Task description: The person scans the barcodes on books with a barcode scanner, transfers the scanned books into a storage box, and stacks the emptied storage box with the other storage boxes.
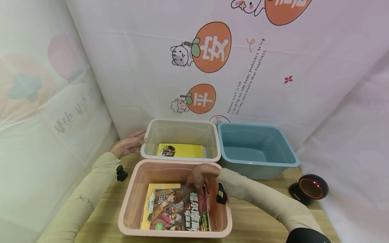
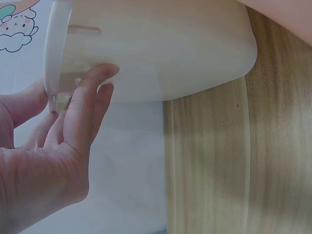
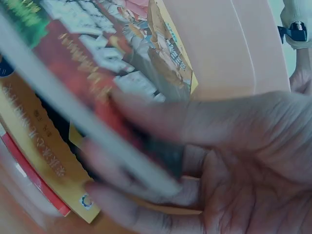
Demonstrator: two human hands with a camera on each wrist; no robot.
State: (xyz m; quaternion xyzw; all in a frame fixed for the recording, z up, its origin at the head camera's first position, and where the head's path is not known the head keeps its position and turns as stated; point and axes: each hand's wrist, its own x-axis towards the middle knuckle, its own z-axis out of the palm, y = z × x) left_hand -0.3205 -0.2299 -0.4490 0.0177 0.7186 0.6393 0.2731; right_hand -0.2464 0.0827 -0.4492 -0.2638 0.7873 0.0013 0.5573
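In the pink bin (image 1: 127, 202), my right hand (image 1: 199, 177) pinches the upper right corner of a comic-style book (image 1: 179, 211) with an illustrated dark cover. The right wrist view shows the thumb on the cover of the book (image 3: 105, 63) and the fingers under its edge. Beneath lie more books, one with a yellow-orange cover (image 3: 44, 141). At the back left, my left hand (image 1: 130, 144) holds the left rim of the off-white bin (image 1: 182, 123); in the left wrist view its thumb and fingers sit on either side of that rim (image 2: 57, 53).
A yellow book (image 1: 188, 151) lies inside the off-white bin. To its right stands a blue bin (image 1: 258, 162). A black round device (image 1: 313, 187) with a red glow sits on the wooden table (image 1: 252, 216) at the right. White printed cloth (image 1: 146, 67) hangs behind.
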